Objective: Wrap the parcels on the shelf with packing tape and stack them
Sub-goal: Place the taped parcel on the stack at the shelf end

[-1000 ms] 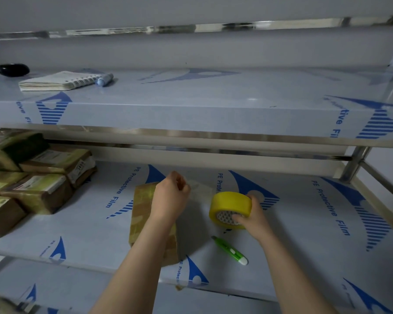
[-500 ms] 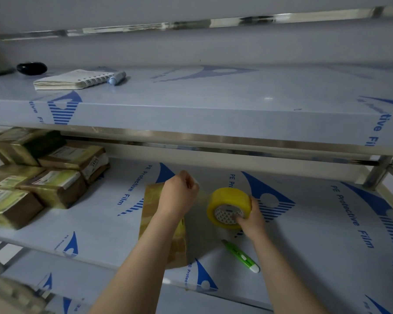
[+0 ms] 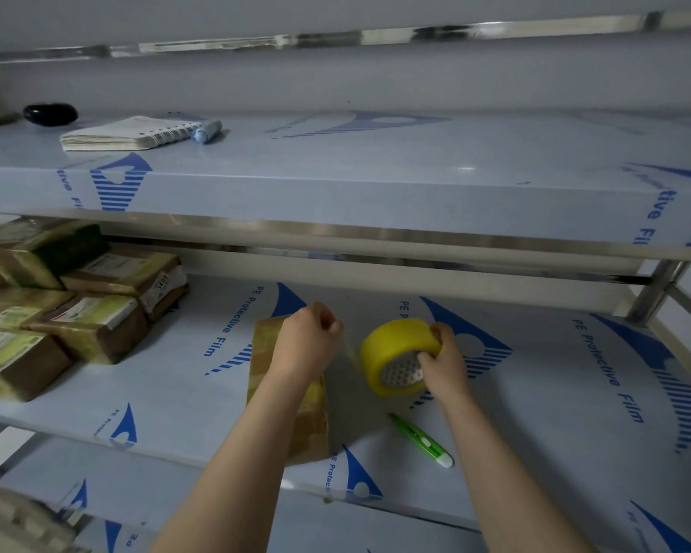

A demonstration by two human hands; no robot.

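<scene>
Yellow packing tape roll [image 3: 399, 355] sits at frame centre, gripped by the right hand [image 3: 441, 363], thumb hooked into its core. The left hand [image 3: 308, 345], fingers curled, pinches the tape's free end above a brown parcel [image 3: 265, 355] lying on the lower shelf [image 3: 535, 413]. Taped parcels [image 3: 76, 305] are stacked at centre left. A green cutter [image 3: 421, 441] lies just below the roll.

six parcels [image 3: 90, 329], one tape roll [image 3: 395, 345], one green cutter [image 3: 421, 441], one notebook [image 3: 124, 133], one marker [image 3: 206, 131].

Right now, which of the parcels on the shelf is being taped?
The lone parcel mid-shelf under the left hand, which pinches the tape end drawn from the tape roll in the right hand. The other parcels sit stacked at the left, untouched.
</scene>
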